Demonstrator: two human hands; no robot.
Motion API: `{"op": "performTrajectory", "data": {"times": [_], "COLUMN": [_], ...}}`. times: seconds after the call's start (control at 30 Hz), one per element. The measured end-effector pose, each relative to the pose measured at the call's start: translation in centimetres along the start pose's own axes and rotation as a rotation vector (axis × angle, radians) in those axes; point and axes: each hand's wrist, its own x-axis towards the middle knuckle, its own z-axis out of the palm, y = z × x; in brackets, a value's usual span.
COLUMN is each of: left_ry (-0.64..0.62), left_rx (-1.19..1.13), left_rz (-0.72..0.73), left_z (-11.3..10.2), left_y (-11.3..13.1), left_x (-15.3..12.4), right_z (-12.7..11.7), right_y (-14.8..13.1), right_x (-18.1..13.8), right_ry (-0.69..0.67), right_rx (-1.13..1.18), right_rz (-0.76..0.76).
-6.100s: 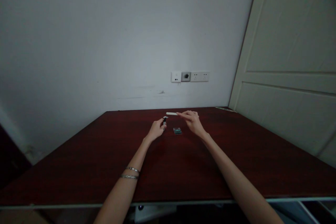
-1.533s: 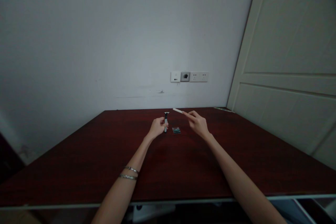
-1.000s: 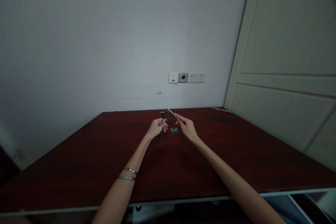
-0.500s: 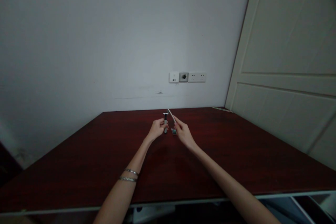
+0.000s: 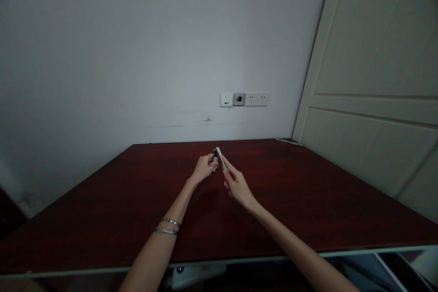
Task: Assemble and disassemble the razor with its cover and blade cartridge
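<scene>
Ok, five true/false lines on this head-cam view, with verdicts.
1. The bare left hand grips a slim grey-and-black razor. True.
2. The bare right hand holds nothing. False: the right hand holds a slim white stick.
3. In this view, the stick's far end appears beside the razor's head. True; contact unclear.
4. Two silver-coloured bracelets circle the right forearm. False: they circle the left forearm.
5. A white rectangular socket panel is on the pale wall, above the dark-red tabletop. True.
</scene>
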Motion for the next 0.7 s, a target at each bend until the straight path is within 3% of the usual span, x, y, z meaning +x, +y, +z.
{"op": "performTrajectory", "data": {"times": [0.17, 0.33, 0.47, 0.6, 0.7], "left_ry": [0.016, 0.029, 0.025, -0.005, 0.016], "left_rx": [-0.031, -0.139, -0.238, -0.23, -0.19], "left_rz": [-0.011, -0.043, -0.083, -0.072, -0.056], "left_z": [0.2, 0.1, 0.0, 0.0, 0.0], "left_y": [0.2, 1.0, 1.4, 1.8, 2.0], "left_x": [-0.1, 0.0, 0.2, 0.2, 0.2], "right_z": [0.4, 1.0, 1.3, 1.3, 1.6], "right_y": [-0.4, 0.7, 0.7, -0.7, -0.3], "right_x": [0.3, 0.0, -0.7, 0.5, 0.9], "right_ry": [0.081, 0.116, 0.13, 0.124, 0.093], "right_rx": [0.16, 0.32, 0.372, 0.379, 0.346], "right_rz": [-0.035, 0.087, 0.126, 0.049, 0.087]}}
